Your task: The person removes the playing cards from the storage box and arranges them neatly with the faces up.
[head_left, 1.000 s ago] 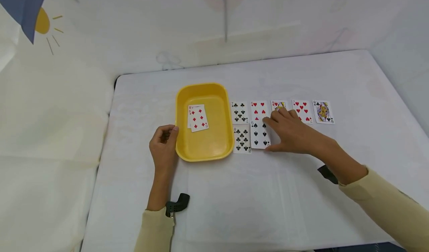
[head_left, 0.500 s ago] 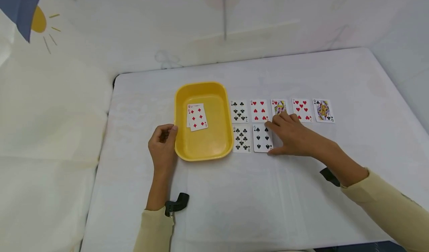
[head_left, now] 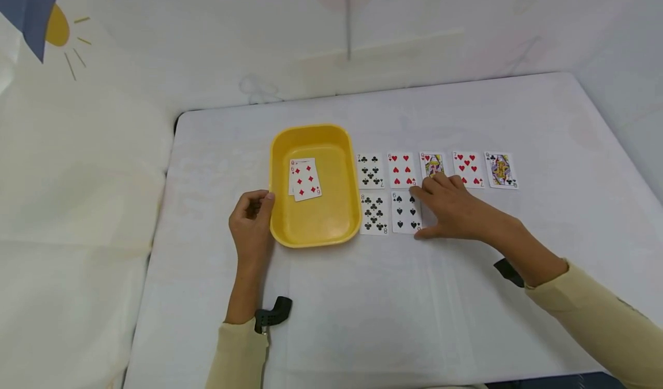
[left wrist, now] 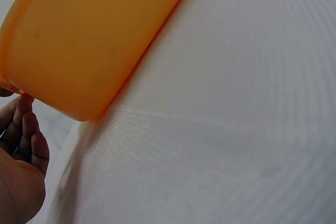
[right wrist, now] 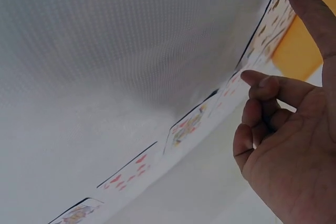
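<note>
My left hand (head_left: 251, 225) pinches the left rim of a yellow plastic tray (head_left: 346, 153), thumb on top and fingers curled below. Two playing cards overlap inside the tray, with the six of diamonds (head_left: 307, 180) uppermost. My right hand (head_left: 456, 210) holds a six of spades (head_left: 404, 213) by its right-hand corners, thumb at the near one and index finger at the far one. This card lies on the cloth beside the eight of clubs (head_left: 373, 215). In the right wrist view, the other fingers of the right hand (right wrist: 286, 140) are curled inward.
A back row runs right from the tray: seven of clubs (head_left: 370, 171), six of hearts (head_left: 402, 170), queen of hearts (head_left: 432, 162) partly covered by my hand, seven of hearts (head_left: 468, 170), queen of clubs (head_left: 501, 171). White cloth covers the table (head_left: 362, 314); pale walls stand behind.
The right hand has slid the six of spades slightly right and nearer me, off the six of hearts it overlapped. During the last half second it barely moves. The left hand stays on the tray.
</note>
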Available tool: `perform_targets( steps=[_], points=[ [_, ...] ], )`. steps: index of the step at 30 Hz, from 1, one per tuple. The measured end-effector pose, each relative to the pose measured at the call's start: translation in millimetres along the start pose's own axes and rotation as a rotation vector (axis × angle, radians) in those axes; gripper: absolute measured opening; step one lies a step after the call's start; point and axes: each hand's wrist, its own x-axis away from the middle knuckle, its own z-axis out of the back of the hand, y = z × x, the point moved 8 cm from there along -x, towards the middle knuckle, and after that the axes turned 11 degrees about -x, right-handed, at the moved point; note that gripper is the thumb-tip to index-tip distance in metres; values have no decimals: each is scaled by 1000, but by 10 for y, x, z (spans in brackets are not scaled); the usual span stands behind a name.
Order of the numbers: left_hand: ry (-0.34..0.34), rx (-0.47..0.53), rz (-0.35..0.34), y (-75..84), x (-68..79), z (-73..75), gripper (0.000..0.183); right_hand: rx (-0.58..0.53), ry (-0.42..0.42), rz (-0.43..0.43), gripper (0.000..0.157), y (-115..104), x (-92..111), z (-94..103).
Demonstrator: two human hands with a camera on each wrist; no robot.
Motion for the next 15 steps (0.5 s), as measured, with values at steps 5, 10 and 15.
perform_targets(
  steps=[5, 10, 15],
  points=[
    [4, 1, 6, -220, -66, -35, 20, -16, 5, -20, 86, -6, -21, 67],
    [17, 11, -16, -365, -121, -46, 22, -31, 43, -24, 84, -40, -97, 179],
    [22, 19, -36, -364, -124, -44, 25, -72, 89, -26, 79, -136, -214, 324]
  ],
)
